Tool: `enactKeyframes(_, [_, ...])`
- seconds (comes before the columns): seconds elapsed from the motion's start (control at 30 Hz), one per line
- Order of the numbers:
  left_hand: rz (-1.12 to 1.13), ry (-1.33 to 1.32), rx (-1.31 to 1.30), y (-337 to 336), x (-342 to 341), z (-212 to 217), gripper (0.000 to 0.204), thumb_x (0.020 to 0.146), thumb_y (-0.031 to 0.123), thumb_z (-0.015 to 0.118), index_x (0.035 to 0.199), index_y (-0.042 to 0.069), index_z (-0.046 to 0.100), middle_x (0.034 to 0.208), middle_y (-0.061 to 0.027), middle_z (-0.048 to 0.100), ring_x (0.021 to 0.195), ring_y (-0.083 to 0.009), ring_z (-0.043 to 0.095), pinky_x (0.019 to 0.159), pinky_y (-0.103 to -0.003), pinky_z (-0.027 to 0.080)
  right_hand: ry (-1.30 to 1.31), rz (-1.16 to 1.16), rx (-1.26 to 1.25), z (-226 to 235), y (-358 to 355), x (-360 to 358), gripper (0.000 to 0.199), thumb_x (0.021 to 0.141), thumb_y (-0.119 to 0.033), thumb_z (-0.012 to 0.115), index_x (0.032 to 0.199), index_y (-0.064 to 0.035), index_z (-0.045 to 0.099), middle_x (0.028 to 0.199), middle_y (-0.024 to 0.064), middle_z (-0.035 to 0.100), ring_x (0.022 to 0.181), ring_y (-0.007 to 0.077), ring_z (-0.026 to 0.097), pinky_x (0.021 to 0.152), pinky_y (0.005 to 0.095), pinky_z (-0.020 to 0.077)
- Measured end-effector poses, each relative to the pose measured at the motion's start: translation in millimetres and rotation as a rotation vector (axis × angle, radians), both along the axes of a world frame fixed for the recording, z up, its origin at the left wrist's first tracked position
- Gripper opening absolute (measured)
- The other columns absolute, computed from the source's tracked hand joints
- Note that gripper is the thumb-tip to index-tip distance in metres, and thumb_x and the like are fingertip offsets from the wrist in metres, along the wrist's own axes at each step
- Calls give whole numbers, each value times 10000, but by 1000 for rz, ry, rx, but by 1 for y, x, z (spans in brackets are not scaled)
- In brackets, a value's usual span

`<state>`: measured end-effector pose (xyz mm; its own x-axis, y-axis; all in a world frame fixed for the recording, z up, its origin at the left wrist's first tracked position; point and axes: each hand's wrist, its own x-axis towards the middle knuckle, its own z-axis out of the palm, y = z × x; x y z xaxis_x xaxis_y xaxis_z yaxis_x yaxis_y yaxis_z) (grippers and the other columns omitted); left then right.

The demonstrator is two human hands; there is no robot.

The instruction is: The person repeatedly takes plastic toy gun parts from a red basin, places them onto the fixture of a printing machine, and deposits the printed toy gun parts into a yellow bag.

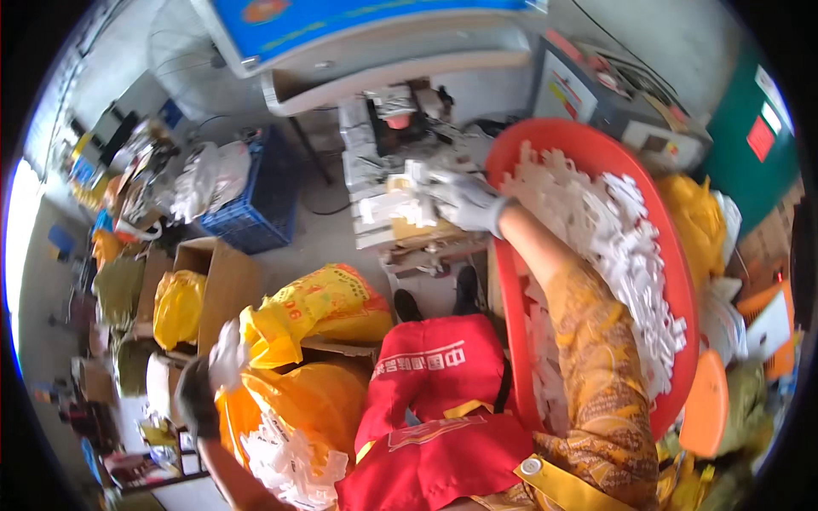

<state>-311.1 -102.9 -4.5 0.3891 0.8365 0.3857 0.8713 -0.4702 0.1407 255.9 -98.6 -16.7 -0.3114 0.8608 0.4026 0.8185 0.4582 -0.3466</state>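
My left hand (198,399), in a dark-palmed glove, is closed on a blurred white plastic part (228,356) at the lower left. It is above an orange bag (328,400) whose mouth holds several loose white plastic parts (290,460). My right hand (467,203), in a pale grey glove, reaches forward to the small work stand ahead of me. Its fingers close at the edge of a white plastic part (416,180), and other white parts (388,209) lie beside it on a yellowish block (413,230). The fingertips are partly hidden.
A large red tub (686,341) full of white plastic parts stands at my right. Yellow printed bags (319,302) lie left of my red apron (434,358). Farther left are a cardboard box (230,289) and a blue crate (256,204). A blue-topped table (358,25) stands beyond the stand.
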Motion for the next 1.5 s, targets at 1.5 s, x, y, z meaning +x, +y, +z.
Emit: enactKeyframes(1.5, [-190,32,-212,-23,172,-28,244,786,340,608,889,129,675,878,-109,658,841,-300,618,746,-396,487,1335,-773,-108,-172,-402,159,30,814,-54,556,841,-68,552,776,-42,493,696,48,462,607,181,378])
